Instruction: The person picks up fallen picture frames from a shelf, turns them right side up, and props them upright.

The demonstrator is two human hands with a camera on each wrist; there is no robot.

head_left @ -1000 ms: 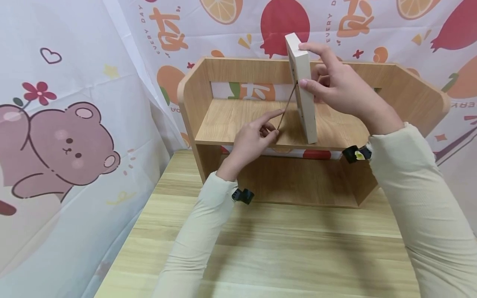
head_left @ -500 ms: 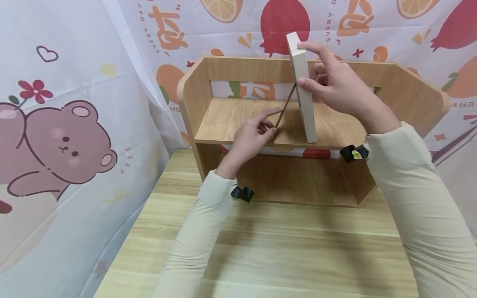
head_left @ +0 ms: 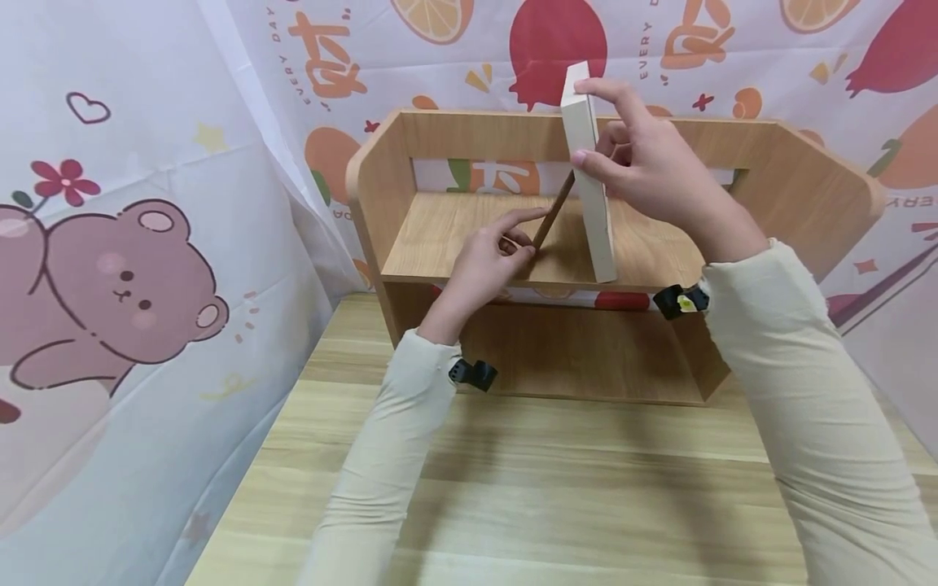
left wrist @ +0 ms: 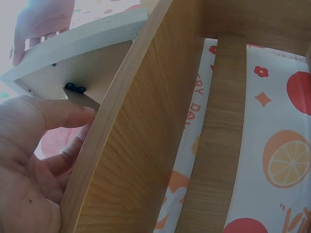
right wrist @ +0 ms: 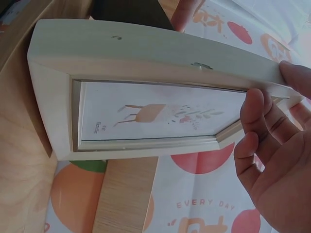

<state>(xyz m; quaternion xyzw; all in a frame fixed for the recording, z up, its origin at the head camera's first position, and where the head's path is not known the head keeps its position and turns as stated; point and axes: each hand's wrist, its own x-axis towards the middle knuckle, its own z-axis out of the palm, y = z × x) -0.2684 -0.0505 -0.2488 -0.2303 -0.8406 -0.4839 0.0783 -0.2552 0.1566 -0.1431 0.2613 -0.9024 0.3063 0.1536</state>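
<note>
A white picture frame [head_left: 592,195] stands upright, nearly edge-on, on the upper shelf of a wooden desk shelf. My right hand [head_left: 652,167] grips its near side and top edge, thumb on the side and index finger on top. In the right wrist view, the picture [right wrist: 155,111] inside shows a vase-like drawing. A brown easel leg [head_left: 554,209] slants out from the frame's back. My left hand [head_left: 489,264] has thumb and index fingertip on this leg, pinching it. The left wrist view shows a black hinge [left wrist: 74,88] on the back; the shelf board hides part of the leg.
The wooden desk shelf [head_left: 399,175] has raised side panels and a back rail, with a lower compartment [head_left: 586,350] underneath. It stands on a light wood table [head_left: 586,488]. A fruit-print cloth [head_left: 454,73] hangs behind, and a bear-print curtain [head_left: 139,277] hangs on the left.
The picture frame has turned a little, its top edge swinging round and its bottom shifting slightly left. Its easel leg now shows broader. Both hands have moved slightly left, keeping their holds.
</note>
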